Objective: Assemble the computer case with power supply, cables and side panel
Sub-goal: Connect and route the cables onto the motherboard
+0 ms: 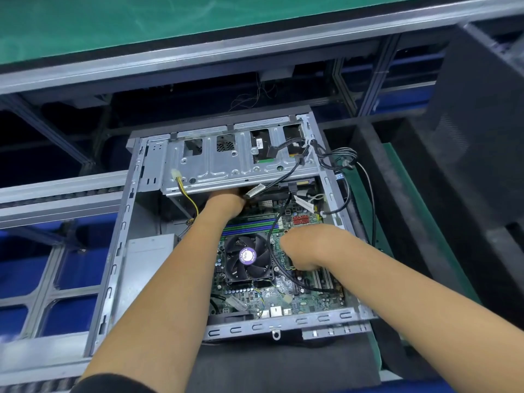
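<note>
While left hand (226, 204) reaches under cage (226, 160), right hand (306, 248) curls

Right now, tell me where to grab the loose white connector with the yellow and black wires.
Pinch the white connector by its plastic body, coming from above and the left. It lies exposed on the drive cage, and its wires trail down into the case, so pulling them would strain the joint.

I see the open computer case (119, 251) lying at centre frame, motherboard (283, 290) exposed. My left hand (226, 202) reaches under the drive cage (226, 165); its fingers are hidden. My right hand (306, 248) is curled over the board right of the black fan (248, 256), a black cable (272, 239) beside it.
</note>
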